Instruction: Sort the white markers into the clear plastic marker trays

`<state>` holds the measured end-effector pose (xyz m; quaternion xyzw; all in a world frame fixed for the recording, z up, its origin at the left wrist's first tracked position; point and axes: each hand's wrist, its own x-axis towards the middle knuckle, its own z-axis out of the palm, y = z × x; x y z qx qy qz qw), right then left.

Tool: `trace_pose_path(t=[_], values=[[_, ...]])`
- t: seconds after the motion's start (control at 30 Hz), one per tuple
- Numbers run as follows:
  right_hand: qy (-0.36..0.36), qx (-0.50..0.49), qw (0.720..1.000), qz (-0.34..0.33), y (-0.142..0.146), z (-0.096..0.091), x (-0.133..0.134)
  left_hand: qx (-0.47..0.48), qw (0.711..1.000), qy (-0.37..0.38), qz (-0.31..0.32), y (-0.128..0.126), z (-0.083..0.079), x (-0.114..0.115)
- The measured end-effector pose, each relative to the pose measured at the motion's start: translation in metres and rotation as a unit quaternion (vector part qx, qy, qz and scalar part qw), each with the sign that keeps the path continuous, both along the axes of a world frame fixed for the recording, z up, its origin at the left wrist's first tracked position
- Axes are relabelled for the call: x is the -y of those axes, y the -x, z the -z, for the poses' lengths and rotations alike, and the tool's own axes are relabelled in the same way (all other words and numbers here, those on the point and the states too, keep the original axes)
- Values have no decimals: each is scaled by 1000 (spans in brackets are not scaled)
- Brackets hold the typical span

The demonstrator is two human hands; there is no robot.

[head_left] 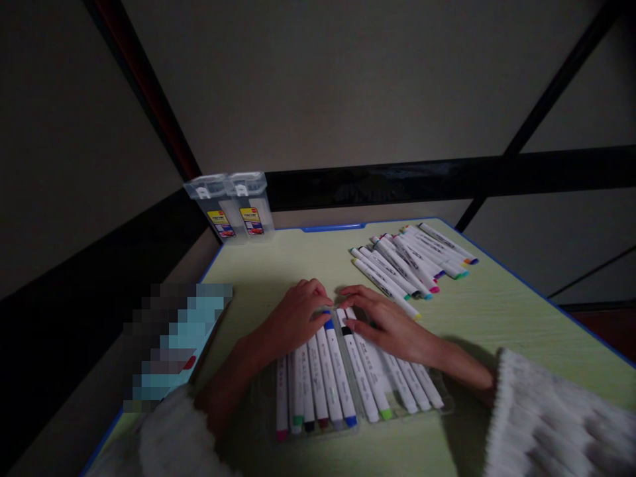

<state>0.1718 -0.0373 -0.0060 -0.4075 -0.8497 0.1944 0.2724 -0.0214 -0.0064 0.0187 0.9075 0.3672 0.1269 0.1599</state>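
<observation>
My left hand [298, 317] is closed, its fingers bent around the top end of a blue-tipped marker [336, 371]. My right hand [390, 328] has its fingers stretched out, thumb apart from the index finger, over the top ends of a black-banded marker [358, 374] and the green-tipped marker [373, 377] beside it. Both markers lie among several white ones in a clear plastic tray [444, 401], in two groups with a gap between. My left hand and forearm cover part of the left group; my right palm hides the upper parts of the right group.
A loose pile of white markers [412, 258] with coloured ends lies at the back right of the pale green table [298, 255]. Two clear plastic cases [248, 205] with yellow labels stand at the back left corner. A pixelated light-blue item [183, 344] lies along the left edge.
</observation>
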Motion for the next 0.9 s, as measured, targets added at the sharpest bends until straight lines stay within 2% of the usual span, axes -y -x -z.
trace_pose_path(t=[0.9], values=[[19,-24,999,-27,-1,-4,0,-52,998,-26,1,0,5,-6]])
